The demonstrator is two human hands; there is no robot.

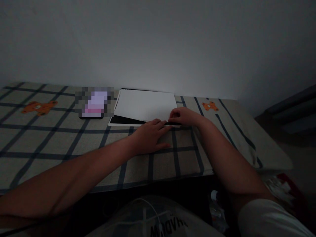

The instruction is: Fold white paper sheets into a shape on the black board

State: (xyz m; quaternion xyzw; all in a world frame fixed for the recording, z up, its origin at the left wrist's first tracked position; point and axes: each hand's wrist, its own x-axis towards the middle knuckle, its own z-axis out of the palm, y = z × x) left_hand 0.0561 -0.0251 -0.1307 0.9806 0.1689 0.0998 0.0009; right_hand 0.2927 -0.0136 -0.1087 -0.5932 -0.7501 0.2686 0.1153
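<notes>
A white sheet of paper [146, 104] lies on a dark board with a white border [123, 121] near the wall. My left hand [150, 135] rests flat on the cloth, fingers stretched toward the sheet's near edge. My right hand [184, 116] is curled at the sheet's near right corner, its fingertips pinching the edge of the paper.
The table wears a beige cloth with dark blue checks [61, 141] and orange bear prints [38, 107]. A phone with a lit, blurred screen [95, 104] lies left of the paper. The table's right end [261, 144] drops off toward the floor. A plain wall stands behind.
</notes>
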